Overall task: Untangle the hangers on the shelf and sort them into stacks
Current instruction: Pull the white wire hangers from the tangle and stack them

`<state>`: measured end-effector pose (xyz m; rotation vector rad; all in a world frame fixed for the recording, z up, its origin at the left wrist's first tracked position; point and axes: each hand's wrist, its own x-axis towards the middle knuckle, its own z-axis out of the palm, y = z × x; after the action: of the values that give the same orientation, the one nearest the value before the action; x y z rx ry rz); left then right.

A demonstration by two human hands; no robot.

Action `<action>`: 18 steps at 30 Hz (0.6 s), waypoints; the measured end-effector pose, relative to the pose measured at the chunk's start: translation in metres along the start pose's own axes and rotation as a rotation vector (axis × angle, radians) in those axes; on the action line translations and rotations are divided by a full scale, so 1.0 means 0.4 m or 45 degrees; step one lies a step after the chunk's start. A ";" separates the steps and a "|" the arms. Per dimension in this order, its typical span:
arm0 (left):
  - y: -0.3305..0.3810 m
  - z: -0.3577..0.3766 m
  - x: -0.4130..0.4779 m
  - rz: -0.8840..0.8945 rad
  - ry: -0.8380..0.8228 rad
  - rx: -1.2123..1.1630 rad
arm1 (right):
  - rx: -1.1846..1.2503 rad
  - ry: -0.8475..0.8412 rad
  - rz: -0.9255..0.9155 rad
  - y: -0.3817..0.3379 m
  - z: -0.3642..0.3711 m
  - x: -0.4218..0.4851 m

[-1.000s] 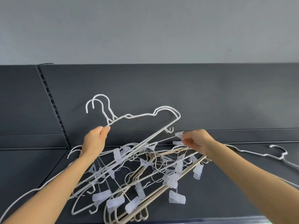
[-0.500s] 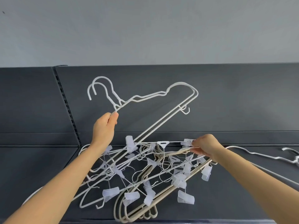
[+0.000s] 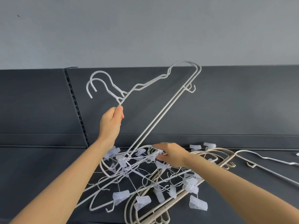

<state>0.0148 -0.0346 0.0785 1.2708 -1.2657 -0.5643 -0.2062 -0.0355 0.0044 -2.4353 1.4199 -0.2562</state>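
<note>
Two white wire hangers (image 3: 122, 95) stand raised and tilted together, hooks toward 10 o'clock, far shoulders toward 1 o'clock, lower ends caught in the tangle (image 3: 145, 175). That tangle lies on the dark shelf (image 3: 40, 175): thin wire hangers with translucent clips (image 3: 121, 196), and beige hangers (image 3: 129, 210) nested at 5 o'clock. A lone white hanger (image 3: 258, 156) lies flat at 3 o'clock.

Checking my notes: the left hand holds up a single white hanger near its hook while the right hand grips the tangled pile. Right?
No: the head view shows two hooks, so the left hand holds up two white hangers. The right hand does grip the tangled pile.
</note>
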 end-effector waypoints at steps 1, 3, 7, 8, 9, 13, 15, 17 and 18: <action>0.001 -0.003 0.004 -0.001 -0.001 -0.013 | 0.019 -0.030 -0.018 -0.018 0.010 0.013; 0.004 -0.010 0.010 0.004 -0.004 -0.040 | 0.036 -0.077 -0.063 -0.053 0.031 0.041; 0.000 -0.030 0.021 -0.020 -0.020 -0.096 | 0.016 -0.030 -0.153 -0.097 0.058 0.076; -0.005 -0.038 0.023 -0.035 -0.025 -0.119 | 0.069 0.031 -0.142 -0.099 0.058 0.080; -0.013 -0.048 0.027 -0.046 -0.029 -0.132 | 0.140 0.100 -0.116 -0.097 0.058 0.083; -0.047 -0.080 0.035 -0.082 -0.056 -0.126 | 0.180 0.344 -0.050 -0.069 0.057 0.101; -0.058 -0.085 0.034 -0.118 -0.058 -0.147 | 0.193 0.383 -0.026 -0.068 0.056 0.105; -0.063 -0.084 0.032 -0.139 -0.065 -0.155 | 0.202 0.408 -0.019 -0.068 0.063 0.109; -0.064 -0.083 0.032 -0.140 -0.076 -0.159 | 0.200 0.413 -0.016 -0.067 0.069 0.109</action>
<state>0.0566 -0.0404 0.0663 1.2317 -1.1960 -0.7536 -0.1544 -0.0561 -0.0119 -2.3502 1.4465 -0.7658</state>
